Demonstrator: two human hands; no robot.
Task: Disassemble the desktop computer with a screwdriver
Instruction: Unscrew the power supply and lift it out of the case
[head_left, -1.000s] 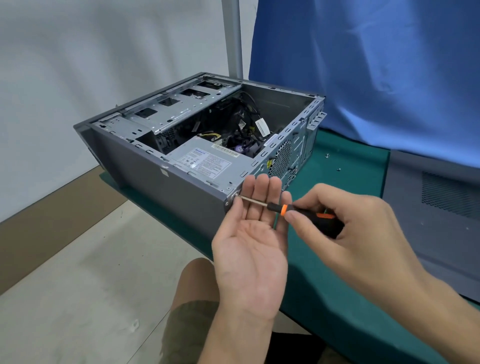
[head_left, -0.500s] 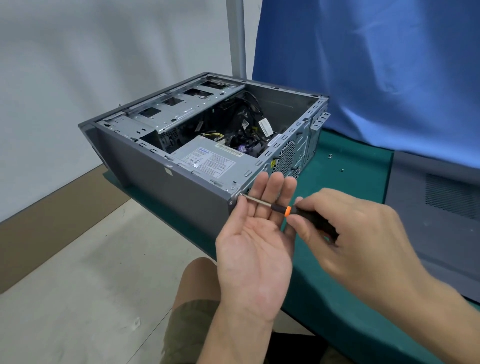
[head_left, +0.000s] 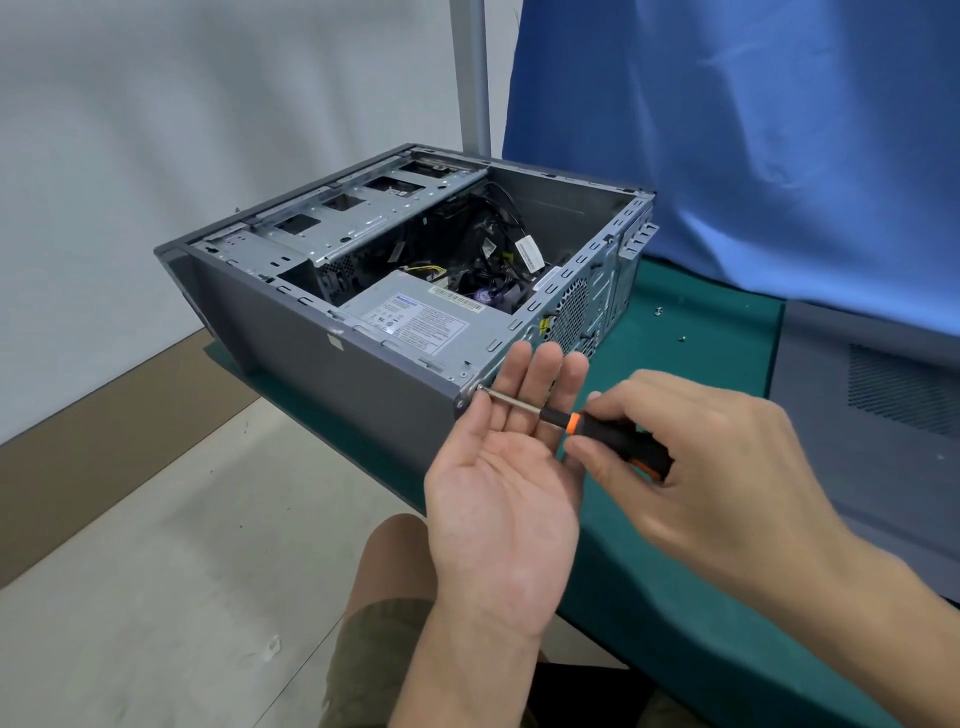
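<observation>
An open grey desktop computer case (head_left: 332, 379) lies on its side on the green table (head_left: 696, 364), its power supply (head_left: 415, 319) and cables showing inside. My right hand (head_left: 691, 467) grips the black and orange handle of a screwdriver (head_left: 597, 428). The metal shaft points left, and its tip sits on a screw (head_left: 479, 388) at the case's near rear corner. My left hand (head_left: 506, 467) is held palm up with straight fingers just under the shaft, beneath the screw.
Two loose screws (head_left: 658, 311) lie on the green table behind the case. A grey side panel (head_left: 872, 415) rests on the table at the right. A blue cloth (head_left: 753, 130) hangs behind. The table's near edge runs right under my hands, with my knee below.
My right hand has turned on the screwdriver handle, and more of the handle shows now. My left hand stays cupped under the shaft. The case has not moved.
</observation>
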